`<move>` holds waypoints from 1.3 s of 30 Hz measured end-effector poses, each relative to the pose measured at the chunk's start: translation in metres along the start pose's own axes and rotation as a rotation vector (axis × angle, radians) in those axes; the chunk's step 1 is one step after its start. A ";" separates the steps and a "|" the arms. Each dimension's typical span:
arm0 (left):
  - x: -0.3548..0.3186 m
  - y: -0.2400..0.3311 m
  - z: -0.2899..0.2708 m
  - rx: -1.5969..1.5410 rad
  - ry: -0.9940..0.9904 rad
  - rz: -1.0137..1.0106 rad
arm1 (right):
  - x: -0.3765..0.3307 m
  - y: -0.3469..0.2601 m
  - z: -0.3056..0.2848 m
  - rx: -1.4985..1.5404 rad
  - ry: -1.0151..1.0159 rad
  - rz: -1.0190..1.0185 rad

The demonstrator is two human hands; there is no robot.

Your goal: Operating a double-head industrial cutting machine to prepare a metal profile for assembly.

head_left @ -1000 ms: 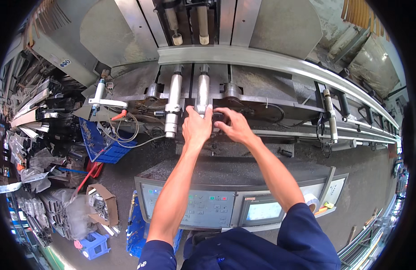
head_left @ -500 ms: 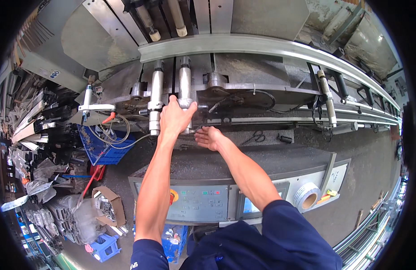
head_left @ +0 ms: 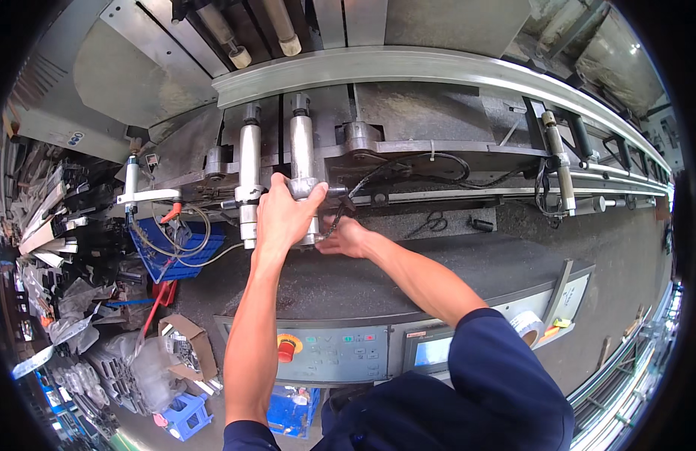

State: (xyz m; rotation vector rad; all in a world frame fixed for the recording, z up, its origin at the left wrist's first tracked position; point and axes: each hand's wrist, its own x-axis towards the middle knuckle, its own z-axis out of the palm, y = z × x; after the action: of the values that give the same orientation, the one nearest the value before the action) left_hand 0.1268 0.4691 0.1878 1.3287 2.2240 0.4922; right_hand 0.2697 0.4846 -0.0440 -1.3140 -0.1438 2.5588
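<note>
Two silver clamp cylinders stand side by side on the machine, below a long metal profile (head_left: 408, 66). My left hand (head_left: 286, 214) is closed around the lower part of the right clamp cylinder (head_left: 302, 150), its thumb on the right side. To the left of that hand is the other clamp cylinder (head_left: 249, 158). My right hand (head_left: 348, 238) is beside the lower end of the right cylinder, fingers pointing left and smeared by motion. A dark cable (head_left: 339, 213) hangs down in front of its fingertips; whether they grip it cannot be told.
Nearer me is a control panel (head_left: 340, 353) with a red stop button (head_left: 286, 349) and a screen (head_left: 432, 352). A tape roll (head_left: 526, 327) lies on its right. A blue crate (head_left: 167, 244) stands at left, near an open cardboard box (head_left: 190, 346). Another clamp cylinder (head_left: 560, 165) is at right.
My right hand has moved in closer beneath the right cylinder, and the dark cable now hangs at its fingers. My left hand keeps its hold. The whole view has shifted slightly.
</note>
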 end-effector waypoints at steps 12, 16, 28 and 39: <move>0.018 -0.017 0.007 -0.153 -0.087 0.074 | -0.171 -0.018 0.036 -0.958 0.390 -0.950; 0.012 -0.003 0.009 -0.296 -0.188 -0.007 | -0.167 -0.016 0.033 -0.985 0.450 -1.039; 0.020 -0.004 0.006 -0.299 -0.237 0.009 | -0.188 -0.017 0.033 -0.298 0.349 -0.951; 0.009 0.033 0.023 0.073 0.026 0.032 | -0.049 -0.009 0.017 -0.706 -0.181 -0.939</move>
State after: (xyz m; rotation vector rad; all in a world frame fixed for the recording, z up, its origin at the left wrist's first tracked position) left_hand 0.1600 0.4932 0.1852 1.4044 2.2644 0.4455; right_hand 0.2852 0.4798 0.0062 -0.8348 -1.4168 1.8041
